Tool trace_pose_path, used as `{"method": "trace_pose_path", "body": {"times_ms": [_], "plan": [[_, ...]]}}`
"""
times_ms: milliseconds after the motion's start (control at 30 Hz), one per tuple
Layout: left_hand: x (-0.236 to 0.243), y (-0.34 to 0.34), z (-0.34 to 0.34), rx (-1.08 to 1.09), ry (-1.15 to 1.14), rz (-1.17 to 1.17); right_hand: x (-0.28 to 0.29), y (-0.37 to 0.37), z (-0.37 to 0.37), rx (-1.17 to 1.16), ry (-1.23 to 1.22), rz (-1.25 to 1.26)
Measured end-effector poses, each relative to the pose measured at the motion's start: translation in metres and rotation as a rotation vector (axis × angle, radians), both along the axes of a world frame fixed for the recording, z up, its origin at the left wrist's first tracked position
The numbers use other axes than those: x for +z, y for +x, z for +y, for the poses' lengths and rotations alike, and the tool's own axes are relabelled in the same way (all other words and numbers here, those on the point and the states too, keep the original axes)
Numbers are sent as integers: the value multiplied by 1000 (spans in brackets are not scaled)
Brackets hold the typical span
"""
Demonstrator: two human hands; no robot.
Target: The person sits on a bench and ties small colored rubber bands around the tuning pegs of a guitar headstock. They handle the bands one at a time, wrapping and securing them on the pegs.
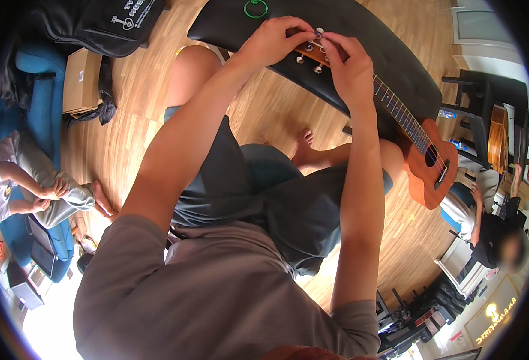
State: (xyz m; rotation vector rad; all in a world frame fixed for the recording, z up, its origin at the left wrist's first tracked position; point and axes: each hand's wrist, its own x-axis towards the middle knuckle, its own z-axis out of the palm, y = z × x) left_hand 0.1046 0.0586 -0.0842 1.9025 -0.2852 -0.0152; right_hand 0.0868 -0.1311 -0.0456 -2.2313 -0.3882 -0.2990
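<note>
A brown ukulele [421,183] lies on a long black padded bench [228,24], its headstock [305,52] with silver tuning pegs under my hands. My left hand [273,42] is closed at the top end of the headstock, thumb and index pinched by a peg. My right hand [351,69] is closed beside it, thumb and index at the same pegs and partly covering the headstock. Whatever small piece the fingertips grip is too small to make out. A green coiled loop [255,8] rests on the bench above my left hand.
A seated person [18,180] on a blue sofa at left; another person [492,234] at right by black chairs [465,90] and another stringed instrument [497,135]. A cardboard box [81,81] and black bag [96,24] are at upper left. My knees are below the bench.
</note>
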Motion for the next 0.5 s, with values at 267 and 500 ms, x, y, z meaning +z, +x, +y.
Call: {"method": "trace_pose_path", "body": {"times_ms": [267,500], "plan": [[0,-3,7,-40,-2,101,-5,-1,-2,2,67,41],[-4,-2,12,-39,-20,92,-6,0,-7,16,14,41]]}}
